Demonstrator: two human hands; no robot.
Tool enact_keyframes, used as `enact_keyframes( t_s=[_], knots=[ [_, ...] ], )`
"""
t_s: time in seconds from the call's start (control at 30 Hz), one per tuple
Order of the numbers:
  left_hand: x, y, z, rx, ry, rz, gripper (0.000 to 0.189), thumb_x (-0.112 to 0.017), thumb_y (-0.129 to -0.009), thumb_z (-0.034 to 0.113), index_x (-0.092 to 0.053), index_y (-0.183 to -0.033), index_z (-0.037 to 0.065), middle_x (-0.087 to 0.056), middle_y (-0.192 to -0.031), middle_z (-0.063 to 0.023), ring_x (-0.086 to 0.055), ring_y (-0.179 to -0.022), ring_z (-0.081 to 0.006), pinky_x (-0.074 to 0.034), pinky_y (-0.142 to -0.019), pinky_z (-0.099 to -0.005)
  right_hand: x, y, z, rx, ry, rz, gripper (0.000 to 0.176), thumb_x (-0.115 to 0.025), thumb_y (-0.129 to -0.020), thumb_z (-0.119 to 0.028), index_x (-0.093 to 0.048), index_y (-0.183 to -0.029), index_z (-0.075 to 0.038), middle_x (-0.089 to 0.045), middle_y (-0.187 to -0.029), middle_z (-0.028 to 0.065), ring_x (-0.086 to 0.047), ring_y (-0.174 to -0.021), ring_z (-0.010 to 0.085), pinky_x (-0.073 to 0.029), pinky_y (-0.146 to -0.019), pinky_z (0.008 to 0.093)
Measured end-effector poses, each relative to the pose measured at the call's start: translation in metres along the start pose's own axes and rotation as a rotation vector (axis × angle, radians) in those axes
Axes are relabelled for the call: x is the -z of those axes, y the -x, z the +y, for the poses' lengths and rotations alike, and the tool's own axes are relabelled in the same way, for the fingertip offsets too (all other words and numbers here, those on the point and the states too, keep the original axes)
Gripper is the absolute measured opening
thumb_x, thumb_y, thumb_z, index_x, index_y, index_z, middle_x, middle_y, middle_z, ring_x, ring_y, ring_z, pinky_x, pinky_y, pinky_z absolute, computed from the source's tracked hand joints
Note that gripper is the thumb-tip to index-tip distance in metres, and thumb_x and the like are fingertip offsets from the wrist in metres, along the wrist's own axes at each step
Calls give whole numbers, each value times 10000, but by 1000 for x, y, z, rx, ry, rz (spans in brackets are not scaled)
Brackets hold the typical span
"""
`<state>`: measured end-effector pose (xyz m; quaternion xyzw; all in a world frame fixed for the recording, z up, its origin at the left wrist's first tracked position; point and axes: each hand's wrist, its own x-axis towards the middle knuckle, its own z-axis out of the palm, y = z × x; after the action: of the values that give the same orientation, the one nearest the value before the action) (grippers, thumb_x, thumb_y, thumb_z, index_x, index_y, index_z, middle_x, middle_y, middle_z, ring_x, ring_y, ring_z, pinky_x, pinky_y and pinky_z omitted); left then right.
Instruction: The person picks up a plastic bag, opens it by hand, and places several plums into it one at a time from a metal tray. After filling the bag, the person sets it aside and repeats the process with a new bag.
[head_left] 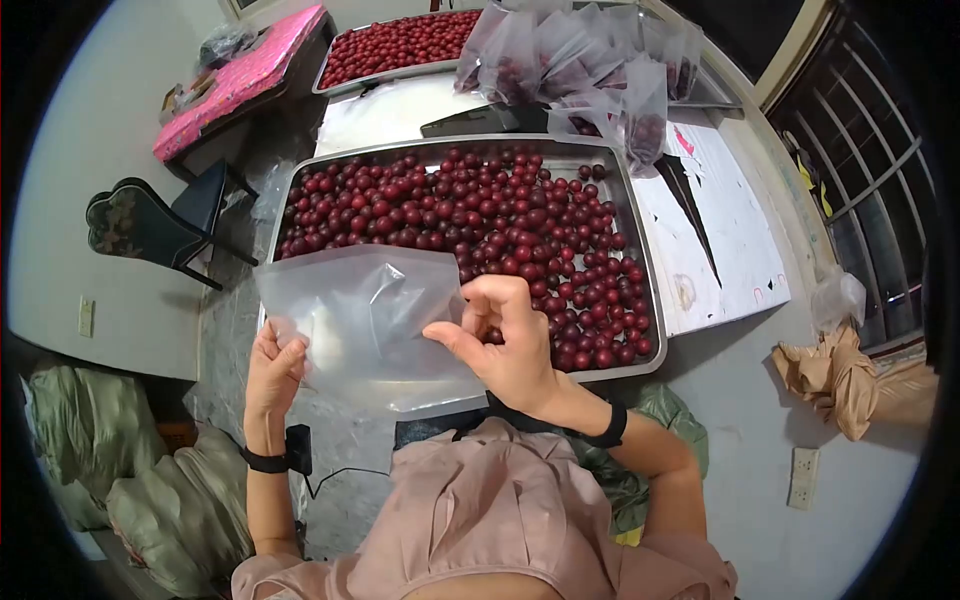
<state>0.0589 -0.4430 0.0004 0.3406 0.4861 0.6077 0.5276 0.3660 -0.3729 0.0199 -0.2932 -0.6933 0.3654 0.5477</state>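
A translucent plastic bag (370, 325) is spread in front of me, above the near left part of a metal tray. My left hand (275, 362) pinches its left edge between thumb and fingers. At the bag's right side is my right hand (510, 345), its thumb stretched over the plastic and its index finger bent, with a gap between them. Small round dark red fruits (510, 225), like plums, fill much of the metal tray (655, 300). The bag covers the tray's near left corner. I see no fruit inside the bag.
Behind stands a second tray of red fruits (400, 50). Several filled plastic bags (570, 55) cluster at the back right, near a dark flat object (480, 121). A chair (180, 215) is at left, green sacks (170, 500) lie lower left, and brown paper (830, 375) lies right.
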Motion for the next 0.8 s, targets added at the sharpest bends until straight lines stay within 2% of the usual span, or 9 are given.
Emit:
enact_keyframes(
  t_s=[0.13, 0.27, 0.37, 0.43, 0.53, 0.57, 0.67, 0.7, 0.8],
  knots=[
    [-11, 9, -2, 1, 12, 6, 485, -795, -864, 100, -547, -1279, 50, -666, -1120, -10, -647, -931, -74, -526, -804, -221, -1, 4, 7, 113, 16, 115, 472, -844, -832, -130, -512, -1156, -43, -548, -671, 45, -543, -530, 114, -441, -469, 253],
    [10, 15, -15, 20, 22, 41, 537, -811, -858, 125, -536, -1312, 45, -667, -1156, -14, -653, -979, -94, -527, -848, -236, 10, -5, 1, 242, 210, -17, 439, -813, -862, -127, -510, -1168, -40, -547, -761, 67, -537, -564, 135, -473, -505, 269],
    [26, 19, -22, -35, -13, 88, 575, -836, -847, 167, -536, -1321, 43, -670, -1171, -20, -653, -1017, -119, -521, -896, -265, 8, -5, 1, 120, 225, -174, 523, -838, -851, -167, -505, -1224, -15, -552, -773, 22, -496, -619, 80, -444, -555, 228],
    [22, 22, -18, -105, 1, 121, 548, -852, -841, 196, -563, -1280, 44, -672, -1166, -17, -645, -1032, -130, -506, -926, -285, 6, -3, 0, -212, -26, -200, 543, -827, -863, -209, -496, -1243, -5, -536, -781, 55, -546, -648, 112, -493, -600, 268],
    [30, 27, -15, -202, -41, 106, 511, -855, -841, 204, -585, -1243, 39, -676, -1169, -27, -641, -1048, -136, -500, -944, -300, 5, -5, -3, -343, -141, -169, 595, -843, -850, -236, -492, -1268, 2, -527, -766, 40, -553, -684, 98, -496, -634, 273],
    [30, 28, -14, -203, -39, 111, 511, -855, -841, 204, -585, -1243, 39, -676, -1169, -27, -641, -1048, -136, -500, -944, -300, 8, -6, -2, -398, -120, -256, 627, -843, -847, -255, -488, -1297, -2, -539, -833, 61, -564, -685, 121, -504, -646, 291],
    [27, 30, -10, -282, -54, 115, 498, -854, -843, 201, -592, -1232, 31, -675, -1156, -35, -640, -1031, -140, -507, -924, -302, 9, -8, -6, -218, 129, -334, 662, -842, -842, -256, -481, -1339, -11, -542, -957, 84, -579, -679, 150, -509, -650, 304],
    [27, 31, -9, -282, -68, 119, 496, -850, -847, 200, -590, -1232, 28, -675, -1138, -38, -640, -1012, -138, -511, -907, -301, 7, -7, -11, -235, 153, -289, 705, -838, -837, -236, -455, -1388, -23, -523, -1069, 107, -607, -724, 178, -517, -683, 319],
    [33, 34, -13, -284, -97, 149, 487, -845, -851, 191, -588, -1230, 25, -674, -1110, -42, -640, -977, -133, -517, -875, -294, 2, 4, -13, -241, 130, -217, 723, -831, -839, -211, -431, -1413, -27, -520, -1098, 118, -630, -795, 189, -522, -724, 327]
  ],
)
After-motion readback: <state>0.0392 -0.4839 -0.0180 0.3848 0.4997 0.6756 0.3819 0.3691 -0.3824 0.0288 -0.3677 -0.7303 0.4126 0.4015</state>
